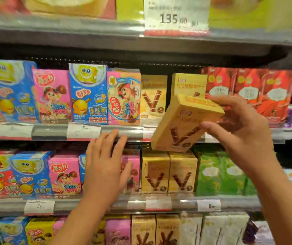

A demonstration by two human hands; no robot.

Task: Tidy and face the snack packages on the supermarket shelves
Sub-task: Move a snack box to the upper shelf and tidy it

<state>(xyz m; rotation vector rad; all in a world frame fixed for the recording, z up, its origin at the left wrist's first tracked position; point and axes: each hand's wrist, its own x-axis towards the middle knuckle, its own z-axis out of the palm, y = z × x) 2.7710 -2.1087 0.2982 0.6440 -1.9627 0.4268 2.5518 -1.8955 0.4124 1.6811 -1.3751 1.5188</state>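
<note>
Right hand [237, 126] grips tilted yellow box [182, 126] before shelf boxes [154, 98].

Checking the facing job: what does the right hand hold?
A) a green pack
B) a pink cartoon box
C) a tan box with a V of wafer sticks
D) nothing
C: the right hand grips a tilted tan box printed with a V of wafer sticks, in front of the shelf edge; the left hand holds nothing.

Bright, even store light, glare streaking the clear shelf strips [124, 133], motion blur smearing the top price tag [176, 15], edges bowing and soft.
</note>
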